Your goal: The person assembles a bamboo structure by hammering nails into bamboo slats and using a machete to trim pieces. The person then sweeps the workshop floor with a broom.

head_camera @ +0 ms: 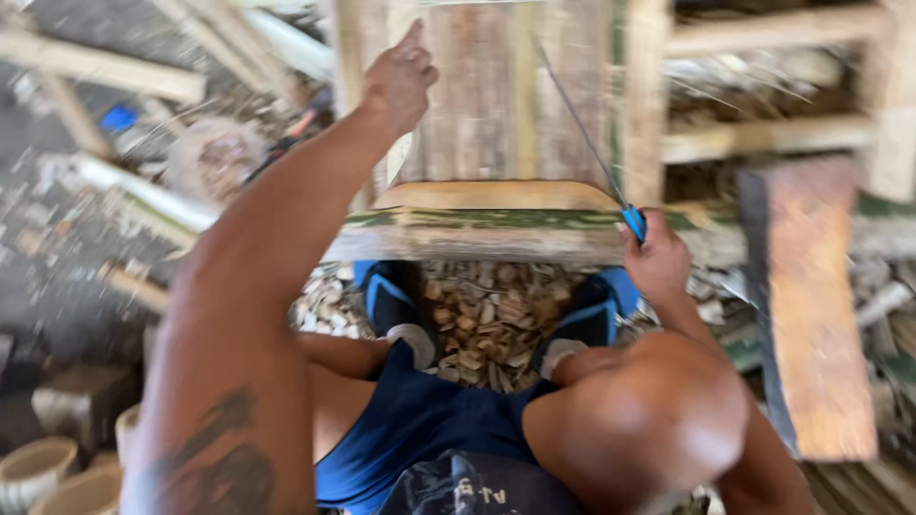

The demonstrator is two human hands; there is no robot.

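Observation:
My left hand (401, 76) reaches forward and up against a wooden slatted frame (496, 95), one finger pointing, holding nothing I can see. My right hand (656, 259) grips the blue handle of a thin metal blade (582, 124) that slants up and left across the slats. A flat wooden beam (496, 224) with green marks lies across in front of my knees. The view is blurred by motion.
Wood chips (487, 319) cover the ground between my feet in blue sandals (396, 296). A thick wooden plank (811, 305) stands at the right. Bamboo poles and scraps (124, 181) lie at the left, with pale bowls (38, 467) at the bottom left.

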